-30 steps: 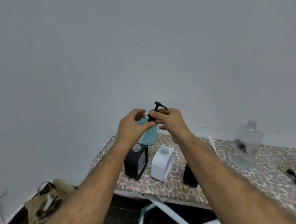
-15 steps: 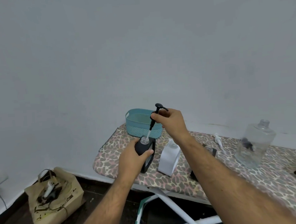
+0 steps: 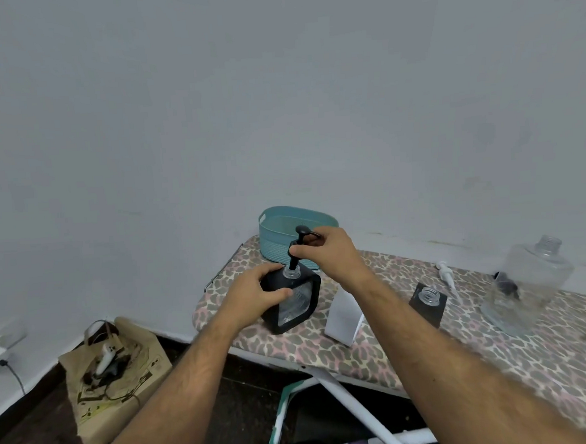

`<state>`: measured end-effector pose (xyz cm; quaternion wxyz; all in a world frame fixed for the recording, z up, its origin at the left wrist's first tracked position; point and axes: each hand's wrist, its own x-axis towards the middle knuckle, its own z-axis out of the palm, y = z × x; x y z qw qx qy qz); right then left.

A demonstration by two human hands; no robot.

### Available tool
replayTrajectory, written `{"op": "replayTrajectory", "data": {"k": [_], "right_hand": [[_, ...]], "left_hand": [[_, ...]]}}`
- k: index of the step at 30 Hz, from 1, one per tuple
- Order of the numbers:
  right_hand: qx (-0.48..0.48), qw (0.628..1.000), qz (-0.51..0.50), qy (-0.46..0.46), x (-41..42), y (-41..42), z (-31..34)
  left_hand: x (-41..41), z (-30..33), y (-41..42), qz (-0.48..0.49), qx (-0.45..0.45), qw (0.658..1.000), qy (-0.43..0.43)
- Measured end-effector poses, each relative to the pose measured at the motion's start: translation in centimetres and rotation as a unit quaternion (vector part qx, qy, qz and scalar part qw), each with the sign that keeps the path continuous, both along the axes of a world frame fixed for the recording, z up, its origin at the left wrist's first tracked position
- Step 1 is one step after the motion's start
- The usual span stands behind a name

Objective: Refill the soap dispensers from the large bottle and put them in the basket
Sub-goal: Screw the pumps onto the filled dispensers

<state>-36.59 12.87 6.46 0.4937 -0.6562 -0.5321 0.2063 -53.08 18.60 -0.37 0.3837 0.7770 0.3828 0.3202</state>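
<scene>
The left hand (image 3: 255, 294) gripped the black dispenser (image 3: 291, 302), fingers and thumb curled round its upper corner, holding it upright on the leopard-print board (image 3: 499, 356). The right hand (image 3: 328, 254) pinched the black pump (image 3: 298, 247) between thumb and fingertips, just below its head. The pump stood nearly upright, its lower stem entering the dispenser's clear neck; whether the collar was already seated on the thread could not be told from this angle.

Behind the hands, at the board's far corner, sat the teal basket (image 3: 278, 229). A white dispenser (image 3: 342, 316) stood just right of the black one, partly hidden by the right forearm. Further right stood a second black dispenser (image 3: 428, 302) with an open neck, a white pump (image 3: 446, 274) lying beyond it, and the large clear bottle (image 3: 529, 286), uncapped. A paper bag (image 3: 119, 380) sat on the floor to the left.
</scene>
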Motion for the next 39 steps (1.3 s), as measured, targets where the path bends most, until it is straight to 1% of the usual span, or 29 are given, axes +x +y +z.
{"op": "replayTrajectory", "data": {"k": [5, 8, 11, 16, 26, 27, 29, 31, 32, 34, 36, 39], "right_hand": [[-0.035, 0.998, 0.008, -0.046, 0.0, 0.1, -0.4], [-0.056, 0.995, 0.021, -0.083, 0.0, 0.3, -0.8], [-0.07, 0.992, 0.023, -0.1, -0.1, 0.4, -1.1], [-0.078, 0.99, 0.025, -0.116, -0.5, 0.5, -1.0], [-0.07, 0.979, -0.05, -0.183, -1.2, 1.1, -2.0], [-0.073, 0.981, -0.045, -0.176, -1.1, 1.2, -2.0], [-0.08, 0.99, -0.007, -0.115, -0.4, 1.2, -1.7], [-0.115, 0.99, 0.064, -0.05, 0.7, 1.0, -1.1], [-0.134, 0.985, 0.101, -0.036, 1.3, 0.8, -1.0], [-0.147, 0.979, 0.135, -0.051, 2.0, 0.7, -1.0], [-0.129, 0.979, 0.145, -0.061, 2.0, 0.6, -1.0], [-0.107, 0.982, 0.15, -0.049, 1.5, 0.5, -1.0]], "left_hand": [[-0.2, -0.3, 0.5, -0.006, 0.001, 1.0, -0.024], [-0.1, -1.2, 0.2, 0.001, -0.011, 0.998, -0.068], [-0.1, -2.1, -0.2, -0.008, -0.035, 0.992, -0.123], [0.1, -2.7, -0.5, -0.013, -0.05, 0.986, -0.16], [0.6, -3.3, -1.2, -0.006, -0.052, 0.975, -0.215], [0.6, -3.3, -1.2, -0.006, -0.055, 0.975, -0.217], [0.6, -3.3, -1.1, -0.007, -0.065, 0.973, -0.223], [0.6, -3.4, -1.0, -0.004, -0.073, 0.972, -0.222], [0.6, -3.4, -1.0, 0.0, -0.073, 0.973, -0.22], [0.6, -3.5, -1.0, 0.002, -0.075, 0.974, -0.215], [0.6, -3.6, -0.9, 0.0, -0.074, 0.973, -0.217], [0.6, -3.6, -0.8, -0.001, -0.075, 0.973, -0.217]]}}
